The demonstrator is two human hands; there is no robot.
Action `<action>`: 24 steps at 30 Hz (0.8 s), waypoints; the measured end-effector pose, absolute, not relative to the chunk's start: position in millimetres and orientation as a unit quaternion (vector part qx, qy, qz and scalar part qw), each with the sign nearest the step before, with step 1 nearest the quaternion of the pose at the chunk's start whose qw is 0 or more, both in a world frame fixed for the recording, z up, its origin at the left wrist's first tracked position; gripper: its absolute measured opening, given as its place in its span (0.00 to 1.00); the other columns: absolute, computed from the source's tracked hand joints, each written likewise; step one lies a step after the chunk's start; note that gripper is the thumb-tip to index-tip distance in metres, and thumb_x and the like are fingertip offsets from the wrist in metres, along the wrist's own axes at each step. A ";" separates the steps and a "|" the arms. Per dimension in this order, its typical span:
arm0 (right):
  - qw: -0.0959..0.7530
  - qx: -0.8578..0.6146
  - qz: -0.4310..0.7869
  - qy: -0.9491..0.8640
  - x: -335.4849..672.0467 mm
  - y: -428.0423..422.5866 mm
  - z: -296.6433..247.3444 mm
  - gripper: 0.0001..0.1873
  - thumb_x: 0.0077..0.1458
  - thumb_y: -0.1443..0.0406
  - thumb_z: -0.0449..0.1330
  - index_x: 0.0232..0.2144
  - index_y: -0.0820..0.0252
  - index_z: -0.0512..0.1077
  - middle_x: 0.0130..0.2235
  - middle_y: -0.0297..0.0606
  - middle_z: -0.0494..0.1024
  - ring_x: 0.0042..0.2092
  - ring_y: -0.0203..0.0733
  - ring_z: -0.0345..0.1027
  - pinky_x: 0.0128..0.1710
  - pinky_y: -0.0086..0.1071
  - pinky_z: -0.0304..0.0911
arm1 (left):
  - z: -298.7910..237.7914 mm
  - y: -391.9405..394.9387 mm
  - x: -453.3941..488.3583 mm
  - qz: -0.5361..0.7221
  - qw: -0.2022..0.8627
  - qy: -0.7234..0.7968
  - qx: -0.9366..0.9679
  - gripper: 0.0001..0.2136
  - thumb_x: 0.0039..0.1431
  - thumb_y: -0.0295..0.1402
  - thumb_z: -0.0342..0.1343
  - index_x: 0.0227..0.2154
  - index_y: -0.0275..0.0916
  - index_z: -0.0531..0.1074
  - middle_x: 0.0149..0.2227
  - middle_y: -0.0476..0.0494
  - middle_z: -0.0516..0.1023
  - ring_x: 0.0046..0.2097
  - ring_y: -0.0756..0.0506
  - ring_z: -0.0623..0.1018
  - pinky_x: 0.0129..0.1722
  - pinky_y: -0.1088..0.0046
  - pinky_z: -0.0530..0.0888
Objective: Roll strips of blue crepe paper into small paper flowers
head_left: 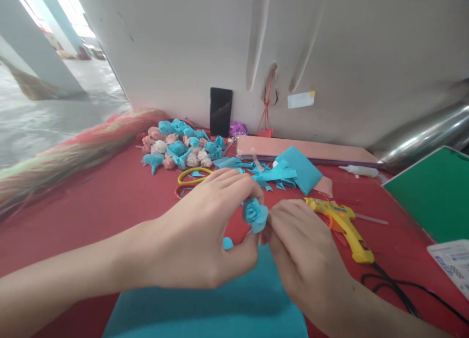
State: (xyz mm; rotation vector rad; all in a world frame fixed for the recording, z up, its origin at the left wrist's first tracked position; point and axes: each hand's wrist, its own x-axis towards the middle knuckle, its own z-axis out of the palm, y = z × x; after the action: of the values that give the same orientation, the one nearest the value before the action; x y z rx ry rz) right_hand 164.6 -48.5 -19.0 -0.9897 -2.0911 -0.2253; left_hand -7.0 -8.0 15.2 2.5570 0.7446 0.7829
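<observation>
A small blue paper rose (254,214) is held up between my two hands, above a large blue sheet (220,311). My left hand (212,225) pinches it from the left, with thumb below and fingers above. From the right, the closed fingertips of my right hand (308,250) grip the flower's edge; exactly which petal they hold is hidden. Just beyond my right hand lies a yellow glue gun (342,225). Scissors with a yellow and a red handle loop (194,176) lie partly behind my left hand.
Finished blue, pink and white paper roses (179,147) are piled at the back left. Blue paper scraps (274,174) and a folded blue piece (298,169) lie at back centre. A phone (220,112) leans on the wall. The glue gun's black cord (397,289) runs right, below a green board (436,196).
</observation>
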 end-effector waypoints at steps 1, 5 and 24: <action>0.400 -0.393 -0.082 -0.824 164.6 -48.4 -19.2 0.17 0.59 0.78 0.47 0.22 0.61 0.65 0.22 0.35 0.67 0.25 0.37 0.59 0.28 0.31 0.56 | 15.2 -8.0 -6.7 0.274 0.202 0.274 0.900 0.05 0.54 0.26 0.49 0.34 0.37 0.65 0.35 0.49 0.68 0.39 0.48 0.68 0.42 0.71 0.67; 0.407 -0.386 -0.083 -0.824 164.3 -48.2 -20.4 0.15 0.58 0.78 0.47 0.25 0.63 0.67 0.23 0.35 0.67 0.26 0.38 0.57 0.29 0.32 0.56 | 13.2 -6.7 -4.4 0.281 0.243 0.290 0.882 0.05 0.53 0.25 0.48 0.34 0.39 0.64 0.36 0.50 0.69 0.39 0.48 0.69 0.42 0.72 0.67; 0.373 -0.378 -0.219 -0.819 169.3 -45.9 -20.9 0.12 0.60 0.78 0.49 0.34 0.72 0.73 0.24 0.42 0.76 0.27 0.43 0.64 0.32 0.39 0.58 | 7.7 -4.6 -1.0 0.327 0.167 0.284 0.886 0.01 0.56 0.27 0.49 0.31 0.39 0.63 0.31 0.49 0.69 0.36 0.47 0.70 0.41 0.69 0.69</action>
State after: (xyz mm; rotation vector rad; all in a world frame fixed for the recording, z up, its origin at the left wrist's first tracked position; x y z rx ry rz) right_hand 169.3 -45.9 -20.9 -0.9690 -2.0977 -0.5615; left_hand -1.0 -4.6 7.7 2.5198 0.8091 0.9309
